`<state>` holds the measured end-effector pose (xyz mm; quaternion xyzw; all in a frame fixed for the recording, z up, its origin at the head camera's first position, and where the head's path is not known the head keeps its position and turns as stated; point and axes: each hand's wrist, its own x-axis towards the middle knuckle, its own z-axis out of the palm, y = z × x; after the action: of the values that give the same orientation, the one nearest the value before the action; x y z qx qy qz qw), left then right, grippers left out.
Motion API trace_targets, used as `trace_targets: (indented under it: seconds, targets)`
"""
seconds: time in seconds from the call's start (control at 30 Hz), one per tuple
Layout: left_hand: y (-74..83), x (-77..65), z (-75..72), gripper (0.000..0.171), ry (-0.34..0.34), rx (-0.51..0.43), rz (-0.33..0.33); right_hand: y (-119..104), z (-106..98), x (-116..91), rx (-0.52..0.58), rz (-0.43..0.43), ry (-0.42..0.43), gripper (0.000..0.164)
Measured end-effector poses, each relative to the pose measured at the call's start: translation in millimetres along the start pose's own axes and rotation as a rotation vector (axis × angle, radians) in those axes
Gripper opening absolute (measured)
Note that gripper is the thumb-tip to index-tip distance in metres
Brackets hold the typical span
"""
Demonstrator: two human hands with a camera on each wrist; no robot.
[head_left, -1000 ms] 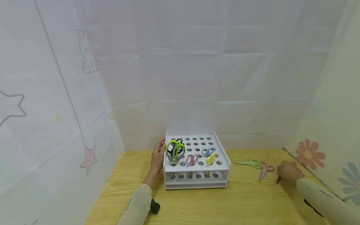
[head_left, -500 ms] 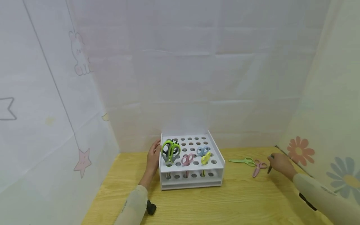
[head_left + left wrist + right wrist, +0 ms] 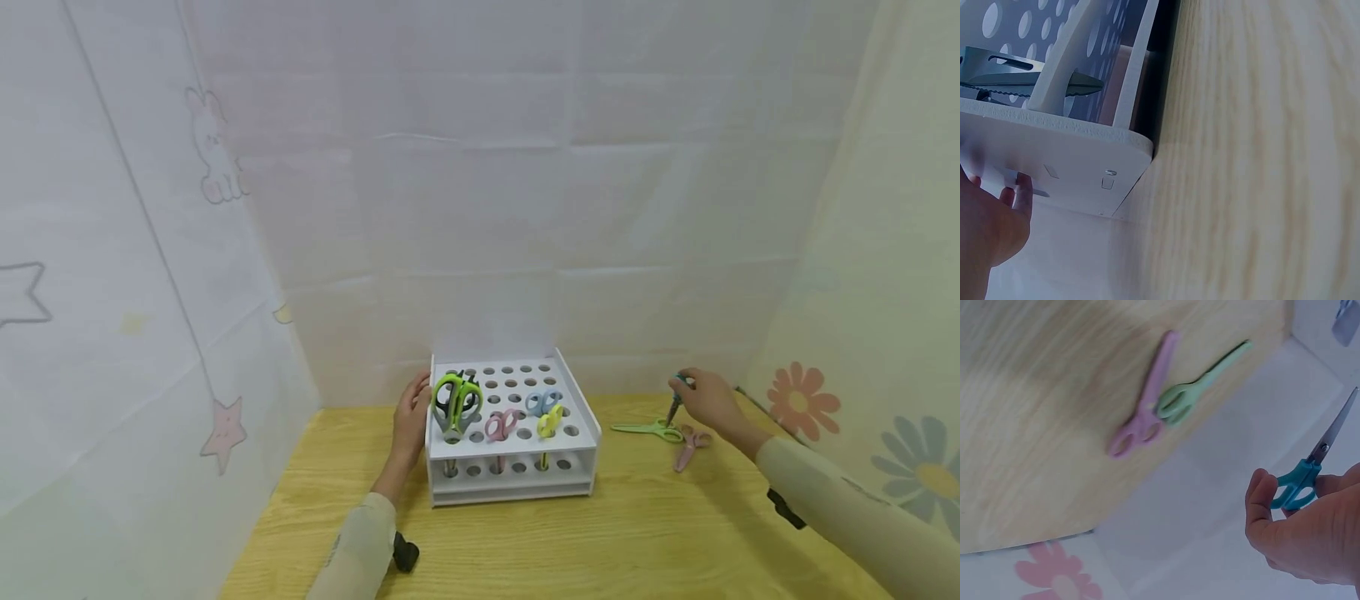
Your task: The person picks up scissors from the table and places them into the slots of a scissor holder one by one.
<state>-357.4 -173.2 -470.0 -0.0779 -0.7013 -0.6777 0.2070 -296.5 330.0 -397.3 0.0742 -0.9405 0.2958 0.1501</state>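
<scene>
A white rack [image 3: 480, 492] with rows of round holes stands on the table. My left hand [image 3: 411, 417] rests against its left side, fingertips touching the side panel in the left wrist view. Green-and-grey scissors [image 3: 457, 405], pink scissors [image 3: 501, 424], yellow scissors [image 3: 550, 421] and blue scissors [image 3: 543, 402] stand handles up in the rack. My right hand [image 3: 708, 400] pinches teal-handled scissors [image 3: 1300, 481] by the finger loops, above the table. In the head view their blades point down. Beneath them lie light green scissors [image 3: 648, 429] and mauve scissors [image 3: 691, 448], close together.
The wooden table [image 3: 525, 550] has printed white sheets behind it and on both sides. A flower-printed sheet [image 3: 862, 333] rises close to the right of my right arm.
My right hand has lifted the teal-handled scissors off the table's right side and brought them left and up, over the lying scissors. The left hand stays at the rack.
</scene>
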Motion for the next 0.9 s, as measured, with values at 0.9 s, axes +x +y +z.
trace_targets:
  seconds: [0.9]
  targets:
    - [-0.9,-1.2,3.0,0.043,0.031,0.029,0.008,-107.9,43.3,49.1,0.213,-0.094,0.310,0.044]
